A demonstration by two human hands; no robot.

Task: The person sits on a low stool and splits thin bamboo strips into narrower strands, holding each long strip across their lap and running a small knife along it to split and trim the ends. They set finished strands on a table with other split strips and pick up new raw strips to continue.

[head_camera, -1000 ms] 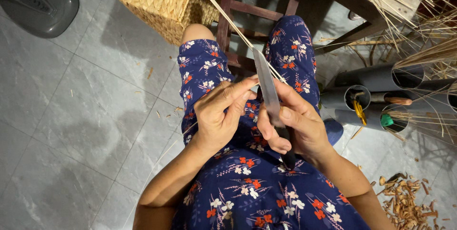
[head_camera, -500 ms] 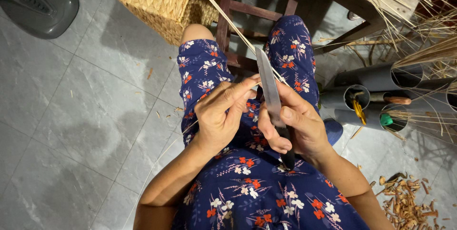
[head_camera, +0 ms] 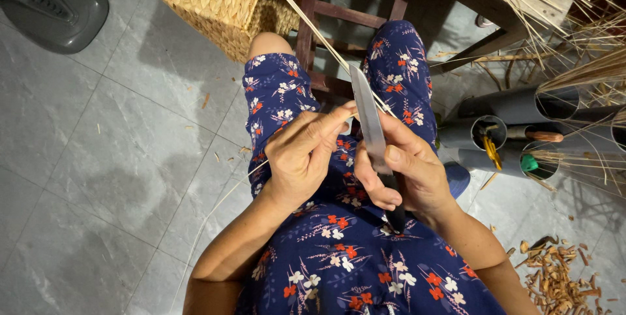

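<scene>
The right hand [head_camera: 407, 175] is closed around a knife [head_camera: 368, 119], blade against a thin reed [head_camera: 306, 21] pinched beside it by the left hand [head_camera: 303, 152], apparently mid-shaving; next likely calls for drawing the reed steadily along the edge.

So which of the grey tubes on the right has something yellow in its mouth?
The middle tube, nearest the knee: yellow sits in its mouth. The one below shows green; the top one looks dark.

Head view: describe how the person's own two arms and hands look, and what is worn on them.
Both forearms are bare, with no sleeves showing. The left hand and right hand wear no gloves, and no rings, watch or bracelets are visible. Fingernails are short and unpainted. The arms lie against a navy dress printed with red and white flowers.
</scene>
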